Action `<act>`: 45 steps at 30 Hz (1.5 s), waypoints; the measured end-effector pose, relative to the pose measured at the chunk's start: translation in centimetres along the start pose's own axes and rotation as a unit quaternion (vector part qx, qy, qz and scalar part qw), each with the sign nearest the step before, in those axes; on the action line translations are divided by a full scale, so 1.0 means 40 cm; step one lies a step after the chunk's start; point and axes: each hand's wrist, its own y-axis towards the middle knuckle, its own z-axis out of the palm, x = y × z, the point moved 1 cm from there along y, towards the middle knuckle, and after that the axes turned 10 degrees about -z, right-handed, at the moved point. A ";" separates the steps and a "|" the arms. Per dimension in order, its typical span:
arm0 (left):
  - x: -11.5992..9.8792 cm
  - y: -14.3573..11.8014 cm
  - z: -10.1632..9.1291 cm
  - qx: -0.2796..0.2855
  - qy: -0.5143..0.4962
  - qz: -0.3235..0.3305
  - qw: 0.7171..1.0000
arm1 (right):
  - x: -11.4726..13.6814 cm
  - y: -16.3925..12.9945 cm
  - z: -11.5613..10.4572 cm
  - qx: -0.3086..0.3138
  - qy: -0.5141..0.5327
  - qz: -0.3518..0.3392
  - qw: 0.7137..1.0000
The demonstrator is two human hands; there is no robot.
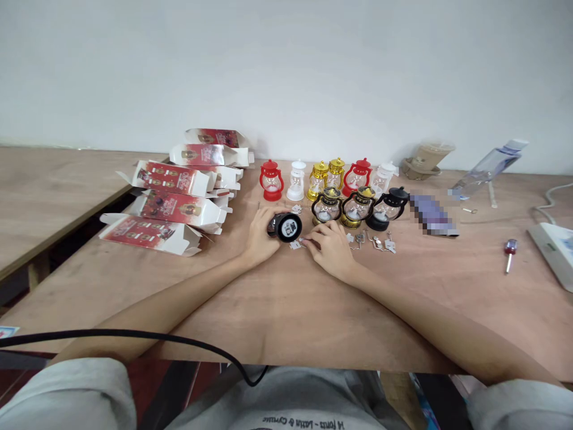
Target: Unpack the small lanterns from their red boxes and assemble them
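Observation:
My left hand (263, 240) is closed around a small black lantern (290, 227), which lies tipped so its round base faces me. Inside the base a pale disc with small metal parts shows. Just right of the base is my right hand (330, 248), its thumb and forefinger pinched together; whatever is between them is too small to make out. Small white tags (295, 245) lie beside the fingertips. Behind the hands stand several lanterns, among them a red lantern (271, 180), a white lantern (296, 181), a bronze lantern (326, 207) and an upright black lantern (388, 209).
Opened red and white boxes (168, 206) are heaped on the left. Small metal pieces with tags (378, 242) lie right of my right hand. Farther right are a phone (433, 215), a water bottle (487, 168), a drink cup (430, 158), a screwdriver (509, 255) and a white power strip (555, 254).

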 end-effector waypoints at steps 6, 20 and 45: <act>0.002 0.000 0.000 0.006 0.002 -0.006 1.000 | -0.002 0.001 -0.001 0.004 0.013 -0.010 1.000; -0.005 -0.008 0.003 0.085 0.070 0.066 0.992 | 0.023 -0.017 -0.035 -0.208 0.038 -0.132 0.968; -0.007 -0.010 0.007 0.119 0.080 0.078 0.987 | 0.028 -0.003 -0.033 -0.235 0.072 -0.179 0.953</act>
